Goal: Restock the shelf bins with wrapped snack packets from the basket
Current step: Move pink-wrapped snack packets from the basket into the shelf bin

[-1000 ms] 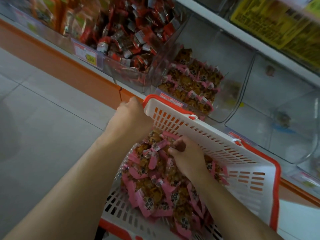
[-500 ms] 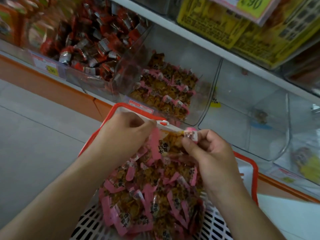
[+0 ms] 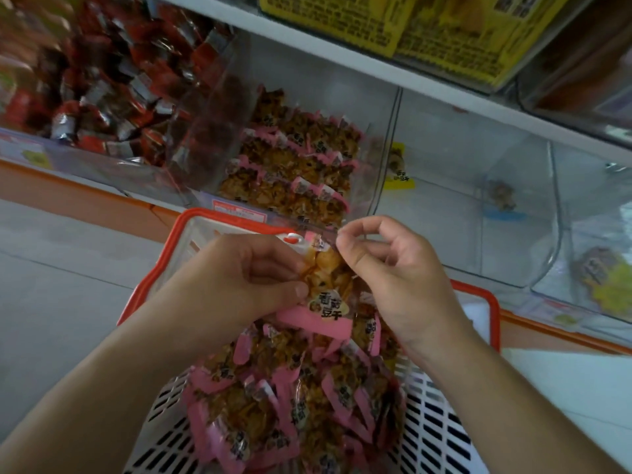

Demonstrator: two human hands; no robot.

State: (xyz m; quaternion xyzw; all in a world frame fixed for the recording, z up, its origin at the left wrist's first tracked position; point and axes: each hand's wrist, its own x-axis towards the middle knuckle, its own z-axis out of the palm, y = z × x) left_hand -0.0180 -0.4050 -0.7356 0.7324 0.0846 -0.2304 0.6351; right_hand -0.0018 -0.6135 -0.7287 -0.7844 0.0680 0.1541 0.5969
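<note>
Centrally, a pink-edged snack packet (image 3: pixel 326 285) is gripped by the left hand (image 3: pixel 246 285) above the basket (image 3: pixel 492 323). Its top corner is pinched by the right hand (image 3: pixel 396 278). At 12 o'clock, the part-filled bin (image 3: pixel 383 145) is seen.

A white shelf (image 3: pixel 427 213) is carrying a row of clear bins: one (image 3: pixel 102 159) is brimming with red-wrapped snacks, the next bin (image 3: pixel 379 155) is holding pink-edged packets (image 3: pixel 294 165), and two more (image 3: pixel 478 200) are sitting nearly bare. Grey floor tiles (image 3: pixel 51 268) are stretching below.
</note>
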